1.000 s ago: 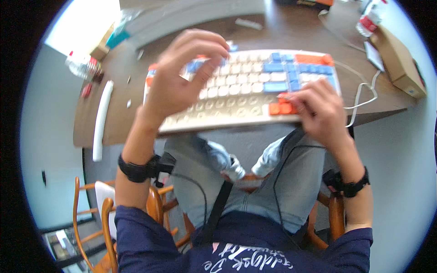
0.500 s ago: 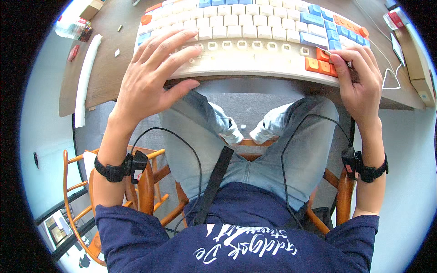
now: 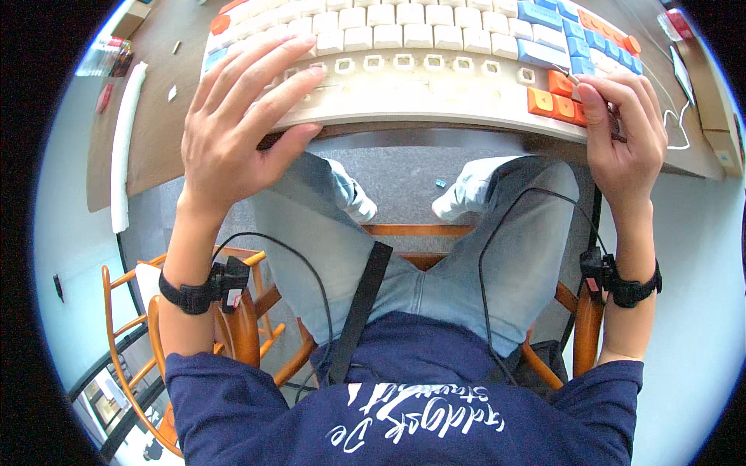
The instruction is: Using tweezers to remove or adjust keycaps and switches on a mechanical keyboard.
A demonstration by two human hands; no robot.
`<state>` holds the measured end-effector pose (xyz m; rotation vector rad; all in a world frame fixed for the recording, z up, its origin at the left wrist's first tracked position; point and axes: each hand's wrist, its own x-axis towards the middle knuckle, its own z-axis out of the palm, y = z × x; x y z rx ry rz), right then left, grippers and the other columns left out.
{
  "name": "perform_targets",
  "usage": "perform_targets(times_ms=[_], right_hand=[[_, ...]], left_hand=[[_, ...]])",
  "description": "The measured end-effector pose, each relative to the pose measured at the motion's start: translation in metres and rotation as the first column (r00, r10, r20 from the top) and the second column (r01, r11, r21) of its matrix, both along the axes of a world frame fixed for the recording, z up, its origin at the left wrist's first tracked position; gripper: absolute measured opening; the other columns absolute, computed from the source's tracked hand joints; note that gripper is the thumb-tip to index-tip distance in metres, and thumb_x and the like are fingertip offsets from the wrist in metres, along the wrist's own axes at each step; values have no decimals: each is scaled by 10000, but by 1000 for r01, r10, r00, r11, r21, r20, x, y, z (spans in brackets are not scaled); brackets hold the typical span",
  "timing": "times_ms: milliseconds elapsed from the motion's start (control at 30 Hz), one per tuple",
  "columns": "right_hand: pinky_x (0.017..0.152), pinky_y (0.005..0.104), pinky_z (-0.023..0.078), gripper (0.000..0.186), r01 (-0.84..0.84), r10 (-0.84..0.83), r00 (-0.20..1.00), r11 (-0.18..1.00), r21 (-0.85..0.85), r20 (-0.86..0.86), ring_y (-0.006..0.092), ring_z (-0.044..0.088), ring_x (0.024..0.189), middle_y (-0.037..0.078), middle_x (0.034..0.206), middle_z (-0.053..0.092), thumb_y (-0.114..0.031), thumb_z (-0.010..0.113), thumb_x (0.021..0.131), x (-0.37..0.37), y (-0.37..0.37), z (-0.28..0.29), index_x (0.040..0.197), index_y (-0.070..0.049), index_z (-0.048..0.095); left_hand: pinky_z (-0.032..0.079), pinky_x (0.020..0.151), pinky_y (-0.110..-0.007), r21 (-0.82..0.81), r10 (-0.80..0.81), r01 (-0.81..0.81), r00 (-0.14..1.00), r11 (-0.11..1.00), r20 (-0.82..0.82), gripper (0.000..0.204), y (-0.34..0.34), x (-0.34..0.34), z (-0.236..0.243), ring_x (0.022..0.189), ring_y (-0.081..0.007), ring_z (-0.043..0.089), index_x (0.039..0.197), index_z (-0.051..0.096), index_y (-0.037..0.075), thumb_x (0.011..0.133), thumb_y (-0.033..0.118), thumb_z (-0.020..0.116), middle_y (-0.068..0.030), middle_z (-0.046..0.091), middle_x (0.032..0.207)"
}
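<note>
A white keyboard [image 3: 365, 109] with cream, blue and orange keycaps lies along the table's front edge. Its front strip has no keycaps, and a row of bare square switch stems [image 3: 404, 62] shows behind it. My left hand [image 3: 233, 124], fingers spread, rests over the keyboard's left front; its thumb is by the front edge. Between the thumb and fingertips of my right hand [image 3: 625, 128] is a small tool with a thin metal tip [image 3: 562, 73]. The tip lies by the orange keycaps [image 3: 553, 106] and the blue keys; my fingers hide most of the tool.
A white roll-like strip [image 3: 128, 147] lies at the table's left, with a clear bottle [image 3: 105, 58] beyond. White cable [image 3: 678, 128] and cardboard boxes [image 3: 719, 116] are at the right. A small blue piece [image 3: 440, 182] is on the floor between my feet.
The whole view has shifted slightly, and both hands keep nearly the same places on the keyboard. My left foot has moved left, and the blue piece on the floor now shows.
</note>
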<state>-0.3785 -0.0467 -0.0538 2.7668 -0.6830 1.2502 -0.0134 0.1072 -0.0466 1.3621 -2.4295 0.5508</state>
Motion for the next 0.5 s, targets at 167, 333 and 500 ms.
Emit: perform_targets(times_ms=[167, 333, 500], right_hand=[[718, 328, 525, 96, -34, 34, 999, 999, -31, 14, 227, 661, 801, 92, 864, 705, -125, 755, 897, -3, -1, -8, 907, -33, 731], [718, 246, 505, 183, -79, 69, 992, 993, -92, -109, 135, 652, 847, 80, 1002, 727, -162, 714, 964, -20, -16, -10, 1066, -12, 740], [743, 250, 511, 231, 39, -38, 994, 999, 7, -105, 137, 649, 851, 91, 1025, 728, -176, 710, 971, -42, -8, -31, 1154, -39, 737]], left_hand=[[454, 1106, -386, -23, -7, 6, 999, 1000, -49, 424, 0, -1, -6, 1310, -255, 580, 1242, 710, 177, 844, 306, 777, -71, 648, 1379], [434, 1128, -417, -33, -11, 11, 1000, 999, 1, 418, -3, 0, -7, 1327, -296, 567, 1281, 684, 148, 895, 303, 725, -111, 636, 1392], [367, 1185, -471, -42, -14, 16, 999, 999, 41, 456, -4, 10, -18, 1376, -344, 515, 1364, 628, 145, 944, 312, 690, -155, 595, 1432]])
